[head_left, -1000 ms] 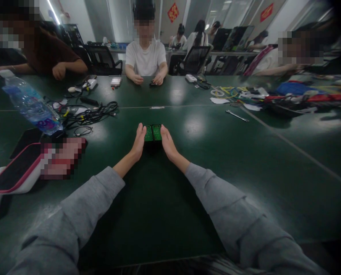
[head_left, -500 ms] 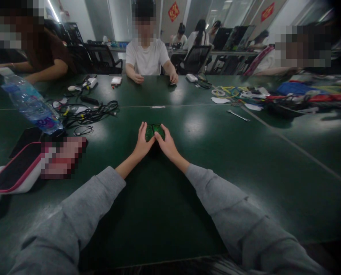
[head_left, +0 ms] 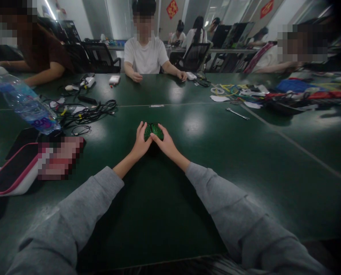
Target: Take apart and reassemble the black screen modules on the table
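Between my two hands is a small green circuit board (head_left: pixel 158 131) with a dark line running down its face, held a little above the dark green table (head_left: pixel 150 229). My left hand (head_left: pixel 141 141) grips its left side, fingers behind and thumb low at the front. On the right side, my right hand (head_left: pixel 167 143) holds it too, with the thumb across the lower front near the middle. The two thumbs are close together. The undersides of the board and most of the fingertips are hidden.
At the left lie a water bottle (head_left: pixel 29 103), black cables (head_left: pixel 92 112), a pink-edged case (head_left: pixel 12 168) and a red item (head_left: pixel 63 156). A wrench (head_left: pixel 237 113) and coloured wires (head_left: pixel 296 89) are at the right. A person (head_left: pixel 146 55) sits opposite.
My right thumb has shifted left across the board, uncovering more of its right half. The view has moved slightly. The opposite person's hand on the right has moved further right.
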Motion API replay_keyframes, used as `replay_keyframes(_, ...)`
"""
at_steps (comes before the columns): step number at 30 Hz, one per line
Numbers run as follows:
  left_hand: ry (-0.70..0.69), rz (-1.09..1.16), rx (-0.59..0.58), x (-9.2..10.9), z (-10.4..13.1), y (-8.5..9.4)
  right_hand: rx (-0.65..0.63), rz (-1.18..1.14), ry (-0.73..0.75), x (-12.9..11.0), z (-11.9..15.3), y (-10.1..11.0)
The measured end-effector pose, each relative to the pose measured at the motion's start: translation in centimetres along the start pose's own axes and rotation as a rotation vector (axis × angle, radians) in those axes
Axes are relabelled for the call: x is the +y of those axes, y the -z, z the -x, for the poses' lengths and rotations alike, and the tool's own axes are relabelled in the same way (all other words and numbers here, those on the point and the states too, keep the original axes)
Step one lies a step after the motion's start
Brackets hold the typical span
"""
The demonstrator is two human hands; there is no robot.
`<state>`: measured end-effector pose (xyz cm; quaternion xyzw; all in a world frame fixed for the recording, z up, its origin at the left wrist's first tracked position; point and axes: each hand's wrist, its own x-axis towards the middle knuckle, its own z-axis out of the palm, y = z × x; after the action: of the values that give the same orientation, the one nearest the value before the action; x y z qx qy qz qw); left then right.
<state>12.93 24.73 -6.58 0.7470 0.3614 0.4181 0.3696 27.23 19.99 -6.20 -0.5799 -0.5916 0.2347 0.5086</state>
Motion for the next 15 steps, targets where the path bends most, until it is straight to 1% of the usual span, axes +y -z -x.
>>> replay_keyframes(6, -0.053, -0.084, -0.005, -0.6, 0.0, 0.4, -0.046, 0.014, 0.035, -0.2, -0.1, 0.3)
replay_keyframes(10, -0.085, -0.133, -0.042, -1.0, -0.3, 1.0, -0.127, -0.031, 0.017, -0.5, -0.2, 1.1)
replay_keyframes(15, -0.045, -0.159, -0.155, -1.0, -0.5, 2.4, -0.288, -0.075, 0.012, -0.1, -0.5, 2.6)
